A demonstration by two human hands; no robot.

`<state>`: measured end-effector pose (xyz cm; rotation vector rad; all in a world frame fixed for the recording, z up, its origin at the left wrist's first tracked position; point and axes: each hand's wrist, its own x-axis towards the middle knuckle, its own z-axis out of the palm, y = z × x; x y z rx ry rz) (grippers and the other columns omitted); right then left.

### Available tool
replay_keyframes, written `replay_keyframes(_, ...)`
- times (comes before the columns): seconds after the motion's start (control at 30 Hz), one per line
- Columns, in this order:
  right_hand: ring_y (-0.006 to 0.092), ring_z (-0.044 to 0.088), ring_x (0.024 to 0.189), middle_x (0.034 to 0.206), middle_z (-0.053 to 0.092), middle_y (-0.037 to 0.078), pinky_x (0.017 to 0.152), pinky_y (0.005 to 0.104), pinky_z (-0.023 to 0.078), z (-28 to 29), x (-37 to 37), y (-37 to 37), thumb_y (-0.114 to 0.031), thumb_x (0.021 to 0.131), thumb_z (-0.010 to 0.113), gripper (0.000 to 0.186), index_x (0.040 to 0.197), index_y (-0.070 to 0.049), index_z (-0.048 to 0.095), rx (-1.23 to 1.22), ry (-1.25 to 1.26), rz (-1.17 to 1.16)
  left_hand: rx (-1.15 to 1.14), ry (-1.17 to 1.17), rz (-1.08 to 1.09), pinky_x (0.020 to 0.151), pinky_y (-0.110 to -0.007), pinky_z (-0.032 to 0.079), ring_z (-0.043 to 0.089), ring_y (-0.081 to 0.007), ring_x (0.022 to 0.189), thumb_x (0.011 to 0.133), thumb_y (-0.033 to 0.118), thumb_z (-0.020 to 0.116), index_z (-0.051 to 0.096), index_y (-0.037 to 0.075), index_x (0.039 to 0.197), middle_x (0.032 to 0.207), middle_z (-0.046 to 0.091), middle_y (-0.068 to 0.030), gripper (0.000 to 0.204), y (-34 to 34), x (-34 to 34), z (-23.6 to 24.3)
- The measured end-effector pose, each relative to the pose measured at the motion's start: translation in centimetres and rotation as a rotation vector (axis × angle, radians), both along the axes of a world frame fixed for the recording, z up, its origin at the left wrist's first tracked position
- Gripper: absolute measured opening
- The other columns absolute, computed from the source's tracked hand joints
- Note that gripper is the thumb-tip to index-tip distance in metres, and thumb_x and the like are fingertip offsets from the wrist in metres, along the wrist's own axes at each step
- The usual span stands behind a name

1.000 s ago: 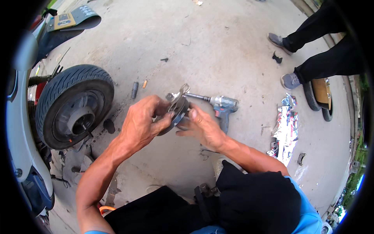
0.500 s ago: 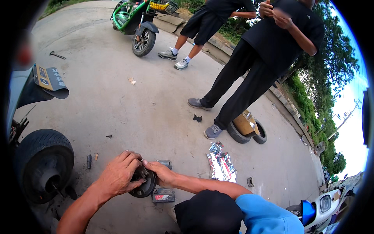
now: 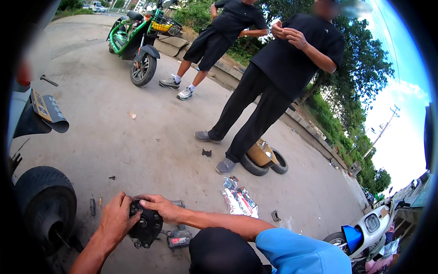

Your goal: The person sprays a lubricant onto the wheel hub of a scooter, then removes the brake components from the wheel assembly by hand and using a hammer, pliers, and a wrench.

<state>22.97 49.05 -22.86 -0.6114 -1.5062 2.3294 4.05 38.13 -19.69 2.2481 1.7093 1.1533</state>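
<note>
Both my hands hold a black, round drum brake plate low over the ground. Its face with several raised bolt-like bosses shows. My left hand grips its left edge, thumb laid on the face. Fingers of my right hand close on its upper right edge, the thumb side touching the plate near my left fingertips. Just to the right lies a cordless power tool with a red-marked battery, partly hidden by my right arm. A black wheel with a bare hub stands to the left, beside a parked vehicle.
Two people in black stand ahead, the nearer one's shoe beside old tyres and a tan container. A printed plastic bag, a small curved metal part and a dark cylinder lie on the concrete. Scooters stand around.
The brake plate has been turned, so its bossed face now shows instead of its hollow side. My hands have shifted left in view with it, and the whole view has swung.
</note>
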Motion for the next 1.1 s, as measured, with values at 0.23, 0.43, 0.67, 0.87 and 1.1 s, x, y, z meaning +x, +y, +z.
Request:
replay_keyframes(0.23,0.0112,0.054,0.093,0.101,0.067,0.004,0.085,0.0322,0.049,0.9,-1.2,0.0,-0.027,0.11,0.052,0.036,0.122,0.005,0.064,0.632,-0.4,0.031,0.037,0.216,0.077,0.069,-0.046,0.055,0.065,-0.0358,0.091,0.08,0.017,0.083,0.063,0.002,0.104,0.099,0.06,-0.0136,0.035,-0.7,-0.3,-2.6)
replay_keyframes(0.43,0.0127,0.058,0.095,0.099,0.069,0.007,0.086,0.034,0.05,-2.6,-2.6,0.9,-0.023,0.106,0.056,0.033,0.121,0.005,0.065,0.665,-0.387,0.028,-0.257,0.146,0.188,0.077,-0.049,0.055,0.066,-0.0383,0.096,0.081,0.019,0.083,0.06,0.003,0.107,0.103,0.062,-0.0151,0.038,-1.3,-0.3,-2.8)
replay_keyframes(0.67,0.0139,0.067,0.087,0.104,0.072,0.01,0.079,0.0296,0.055,-2.8,-5.3,1.4,-0.02,0.105,0.06,0.032,0.117,0.009,0.068,0.127,-0.256,-0.129,-0.372,0.067,0.323,0.081,-0.048,0.05,0.064,-0.0399,0.096,0.089,0.024,0.078,0.059,0.0,0.106,0.102,0.065,-0.0194,0.035,-1.3,-4.0,-4.2)
replay_keyframes(0.87,0.0268,0.067,0.105,0.113,0.071,0.017,0.093,0.0403,0.052,-10.5,-2.5,-1.2,-0.024,0.102,0.062,0.041,0.132,0.004,0.062,0.495,-0.513,-0.015,-0.718,-0.054,0.244,0.084,-0.05,0.05,0.062,-0.0428,0.1,0.097,0.023,0.071,0.052,-0.001,0.11,0.103,0.061,-0.0213,0.033,-7.0,-3.5,-10.2)
replay_keyframes(1.1,0.0485,0.065,0.105,0.118,0.064,0.028,0.085,0.0536,0.054,-12.5,2.6,-2.6,-0.014,0.093,0.067,0.057,0.143,0.003,0.046,1.209,-0.88,0.451,-0.921,0.194,0.107,0.089,-0.048,0.05,0.062,-0.0389,0.104,0.093,0.023,0.072,0.055,0.0,0.107,0.105,0.063,-0.0183,0.032,-13.2,-6.3,-14.4)
